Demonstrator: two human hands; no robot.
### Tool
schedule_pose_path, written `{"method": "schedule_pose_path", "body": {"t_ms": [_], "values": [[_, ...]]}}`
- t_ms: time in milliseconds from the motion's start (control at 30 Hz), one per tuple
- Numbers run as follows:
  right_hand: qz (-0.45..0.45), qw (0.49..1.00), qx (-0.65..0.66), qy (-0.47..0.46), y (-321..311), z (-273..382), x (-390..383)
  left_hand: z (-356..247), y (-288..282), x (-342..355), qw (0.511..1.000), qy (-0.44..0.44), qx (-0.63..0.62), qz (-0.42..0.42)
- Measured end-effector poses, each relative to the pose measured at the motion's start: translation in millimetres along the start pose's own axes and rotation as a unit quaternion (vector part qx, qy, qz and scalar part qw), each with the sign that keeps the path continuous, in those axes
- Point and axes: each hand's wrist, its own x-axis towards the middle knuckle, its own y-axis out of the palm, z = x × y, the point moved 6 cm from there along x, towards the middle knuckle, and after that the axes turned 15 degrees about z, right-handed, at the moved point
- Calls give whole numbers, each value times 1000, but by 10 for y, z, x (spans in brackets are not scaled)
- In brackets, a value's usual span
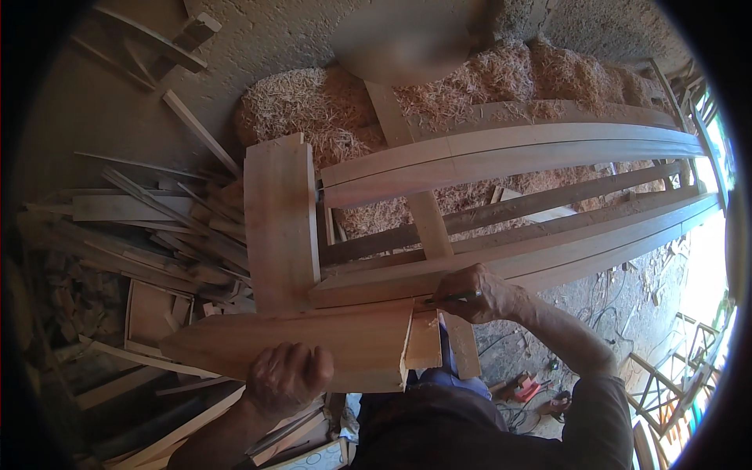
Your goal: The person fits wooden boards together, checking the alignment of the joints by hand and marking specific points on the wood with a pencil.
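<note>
A wide wooden board (313, 337) lies across in front of me, with a step cut at its right end. My left hand (288, 380) is closed over its near edge, fingers curled. My right hand (479, 293) pinches a dark pencil (456, 297), its tip at the thin stepped end (424, 337) of the board. Just beyond lies a long wooden beam (392, 288) with a dark line along its side. A second lined beam (454, 157) runs roughly parallel farther off. An upright-lying thick plank (280, 219) meets the near ends of both beams.
Scrap wood strips (157, 219) are heaped at the left. Wood shavings (509, 78) pile against the far wall. A red tool (528, 390) and cables lie on the floor at the lower right. Wooden frames (666, 384) stand near the bright opening.
</note>
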Motion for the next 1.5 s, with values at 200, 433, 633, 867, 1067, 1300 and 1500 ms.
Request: {"method": "schedule_pose_path", "body": {"t_ms": [200, 433, 633, 867, 1067, 1300, 1500], "values": [[9, 1000, 15, -1, -6, -1, -11, -10, -26, 15, 1000, -7, -29, -9], [9, 1000, 25, -16, 33, 5, 36, -7, 2, 3, 1000, -11, -26, -4], [16, 1000, 10, 6, 29, 27, 20, -6, -7, 9, 1000, -7, -17, -3], [-127, 990, 66, 5, -133, 117, -245, -15, -20, 10, 1000, -15, 10, -14], [-215, 977, 18, 4, 115, 125, -436, -18, 14, 3, 1000, -12, 8, -28], [-232, 973, 9, -2, 352, 84, -433, -23, 45, 0, 999, -27, 2, -20], [-243, 967, 77, -7, 394, -37, -423, -68, -45, 17, 998, -30, 11, -52]]}}
